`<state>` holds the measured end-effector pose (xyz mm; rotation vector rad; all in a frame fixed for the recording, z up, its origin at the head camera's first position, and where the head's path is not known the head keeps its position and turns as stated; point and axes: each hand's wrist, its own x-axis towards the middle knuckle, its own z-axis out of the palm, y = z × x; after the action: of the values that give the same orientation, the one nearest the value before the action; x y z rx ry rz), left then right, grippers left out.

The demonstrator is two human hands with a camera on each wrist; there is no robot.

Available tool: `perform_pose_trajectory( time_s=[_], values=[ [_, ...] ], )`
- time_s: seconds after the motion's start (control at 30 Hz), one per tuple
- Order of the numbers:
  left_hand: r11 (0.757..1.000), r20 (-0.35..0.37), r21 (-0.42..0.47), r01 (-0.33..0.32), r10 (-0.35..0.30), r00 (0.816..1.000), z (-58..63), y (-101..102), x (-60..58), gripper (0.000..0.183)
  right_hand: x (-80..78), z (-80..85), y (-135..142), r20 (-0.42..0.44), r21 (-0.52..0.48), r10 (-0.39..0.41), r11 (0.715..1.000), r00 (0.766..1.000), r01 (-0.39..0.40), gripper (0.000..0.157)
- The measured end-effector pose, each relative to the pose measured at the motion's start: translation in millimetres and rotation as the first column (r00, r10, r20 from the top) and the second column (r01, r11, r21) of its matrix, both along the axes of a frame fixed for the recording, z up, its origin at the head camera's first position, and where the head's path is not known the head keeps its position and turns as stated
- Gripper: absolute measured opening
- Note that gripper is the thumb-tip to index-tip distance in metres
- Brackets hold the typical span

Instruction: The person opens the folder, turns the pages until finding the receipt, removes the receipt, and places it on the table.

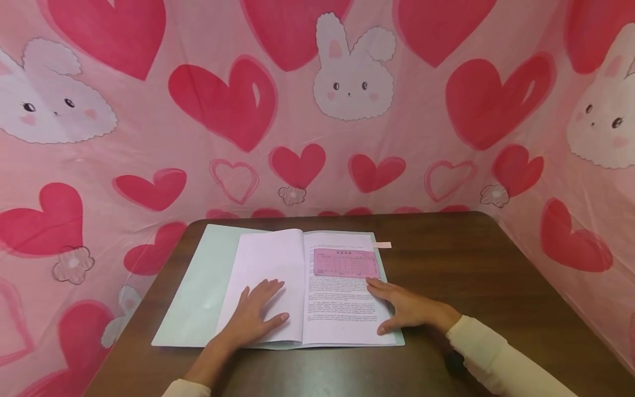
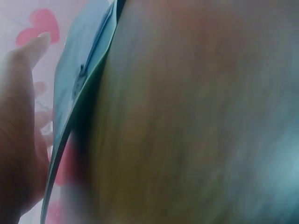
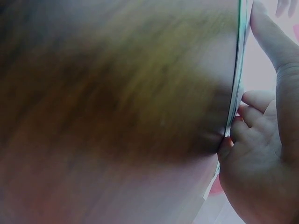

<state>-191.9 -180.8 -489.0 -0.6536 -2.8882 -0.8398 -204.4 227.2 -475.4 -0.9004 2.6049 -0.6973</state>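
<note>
A pale green folder (image 1: 190, 295) is found spread flat on the brown table (image 1: 476, 264), a blank white page (image 1: 270, 256) turned to the left and a printed page (image 1: 342, 314) exposed on the right. A pink slip (image 1: 345, 263) is laid across the upper part of the print, and a pale tab (image 1: 383, 245) is seen projecting past the right edge. The left hand (image 1: 255, 314) is held over the blank page, fingers and thumb spread wide, nothing gripped; contact cannot be confirmed. The right hand (image 1: 404, 306) is placed at the printed page's outer edge, fingertips by the slip's lower right corner, thumb set well apart, nothing gripped. The print and slip are shown by the head view only. In the left wrist view the folder's near edge is seen bowed, with a small dark mark that cannot be identified. In the right wrist view the folder is seen edge-on, as a thin green line. A pink heart-and-rabbit cloth (image 1: 421, 129) is hung behind.
</note>
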Motion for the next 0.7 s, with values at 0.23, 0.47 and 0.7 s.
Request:
perform_pose_trajectory(
  time_s=[0.23,0.47,0.7],
  values=[
    [0.996,0.004,-0.072,0.046,-0.045,0.999,0.3,13,2.4,0.079,0.6,2.1,-1,0.015,0.003,-0.01,1.0,1.0,0.01,0.108],
    [0.988,-0.027,-0.139,0.07,-0.074,0.997,0.9,21,4.3,0.079,1.8,2.6,0,0.027,-0.012,-0.01,1.0,1.0,0.011,0.108],
    [0.982,-0.021,-0.155,0.11,-0.114,0.993,0.1,25,5.9,0.08,-0.6,-1.8,1,0.008,-0.007,-0.009,1.0,1.0,0.009,0.109]
  ],
)
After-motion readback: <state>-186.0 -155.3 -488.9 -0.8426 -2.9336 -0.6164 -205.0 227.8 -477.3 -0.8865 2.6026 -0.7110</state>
